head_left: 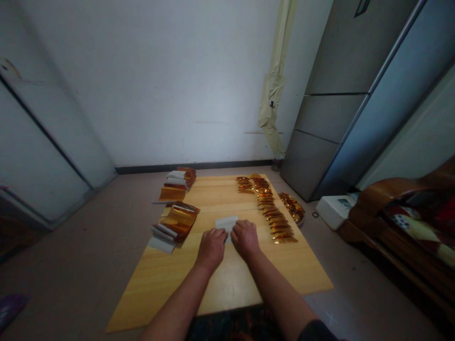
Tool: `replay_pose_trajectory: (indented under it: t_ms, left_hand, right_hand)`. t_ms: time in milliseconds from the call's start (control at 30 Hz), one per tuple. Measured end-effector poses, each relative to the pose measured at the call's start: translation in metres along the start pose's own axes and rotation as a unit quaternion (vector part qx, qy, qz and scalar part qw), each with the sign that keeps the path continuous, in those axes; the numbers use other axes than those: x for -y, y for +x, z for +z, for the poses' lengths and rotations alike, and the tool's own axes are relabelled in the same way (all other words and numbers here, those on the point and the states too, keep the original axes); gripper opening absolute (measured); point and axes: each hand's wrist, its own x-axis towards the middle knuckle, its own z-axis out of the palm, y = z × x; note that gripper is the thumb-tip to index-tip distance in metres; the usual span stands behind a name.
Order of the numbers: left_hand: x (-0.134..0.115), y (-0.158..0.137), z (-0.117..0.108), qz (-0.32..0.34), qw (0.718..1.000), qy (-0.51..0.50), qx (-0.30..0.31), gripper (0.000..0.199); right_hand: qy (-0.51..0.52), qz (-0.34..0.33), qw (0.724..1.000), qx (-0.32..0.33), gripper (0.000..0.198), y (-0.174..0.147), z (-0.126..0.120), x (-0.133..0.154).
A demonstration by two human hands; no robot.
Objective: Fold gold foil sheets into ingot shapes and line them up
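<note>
"Sheet (226,221), pale on the side that shows, lies near the middle of the wooden board (232,289). How are the hands?"

"Left hand (212,244) and right hand (245,236) are almost closed, fingers curled, each holding one side of it; the thumbs cannot be seen well."

"What makes this handling good?"

"Probably equal pressure from both sides, so the paper does not skew or crumple."

"And around?"

"Gold-and-pale stacks (183,222) at left, a row of gold pieces (272,219) at right."
</note>
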Motion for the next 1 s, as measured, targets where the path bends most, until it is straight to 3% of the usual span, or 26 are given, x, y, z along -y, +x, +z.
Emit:
replay_pose_trajectory:
  t_ms: [200,333,500,633,733,1000]
  left_hand:
    - [0.002,0.0,0.002,0.01,1.0,0.004,-0.005,0.033]
    - [0.004,0.0,0.005,0.015,1.0,0.006,-0.003,0.033]
    - [0.007,0.0,0.01,0.022,1.0,0.007,-0.013,0.031]
    - [0.007,0.0,0.009,0.018,1.0,0.004,-0.013,0.031]
    - [0.006,0.0,0.007,0.006,1.0,0.01,-0.009,0.032]
    - [0.0,-0.001,0.002,-0.039,0.999,0.036,-0.016,0.035]
  right_hand:
    - [0.067,0.062,0.995,-0.028,0.034,0.018,-0.004,-0.008]
    - [0.058,0.038,0.995,0.065,0.052,0.042,-0.013,-0.011]
    - [0.006,0.027,0.987,0.157,0.042,0.063,-0.021,-0.005]
    - [0.023,0.039,0.988,0.151,0.036,0.067,-0.022,-0.002]
    - [0.046,0.029,0.993,0.109,0.029,0.065,-0.022,-0.005]
    - [0.016,-0.056,0.994,0.089,0.019,0.04,-0.015,-0.015]
